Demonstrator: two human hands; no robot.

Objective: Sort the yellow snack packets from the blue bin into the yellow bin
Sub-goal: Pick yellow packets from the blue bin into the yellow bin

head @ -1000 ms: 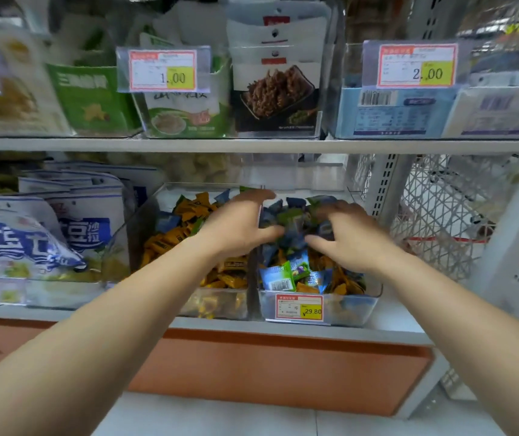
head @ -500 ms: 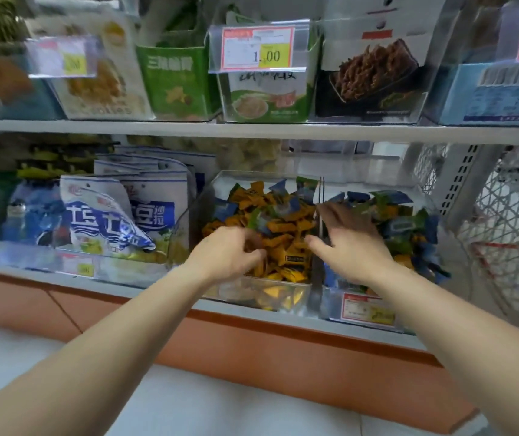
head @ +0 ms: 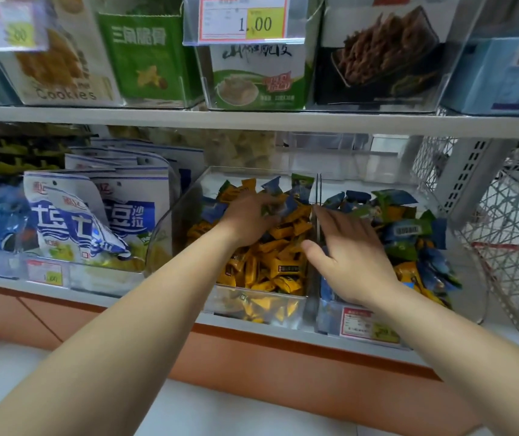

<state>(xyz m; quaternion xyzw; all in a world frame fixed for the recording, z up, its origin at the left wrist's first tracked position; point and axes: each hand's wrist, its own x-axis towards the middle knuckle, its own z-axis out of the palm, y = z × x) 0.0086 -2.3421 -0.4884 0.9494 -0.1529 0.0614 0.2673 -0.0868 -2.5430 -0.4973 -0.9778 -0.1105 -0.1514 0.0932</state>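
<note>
Glinting yellow snack packets [head: 280, 247], heaped, crinkled.

A shop, a snack aisle by the look of it. Printed price tags [head: 241, 18] are hanging from the upper shelf [head: 251, 121] above both hands, with boxed snacks standing behind them. Clear plastic bins [head: 176, 215] of wrapped packets are sitting on the lower shelf around the hands, another price label [head: 368, 325] showing below the right wrist. A wire basket [head: 512, 247] is hanging off to the right, and hanging bagged goods [head: 94, 215] are filling the space left of the left hand.
</note>
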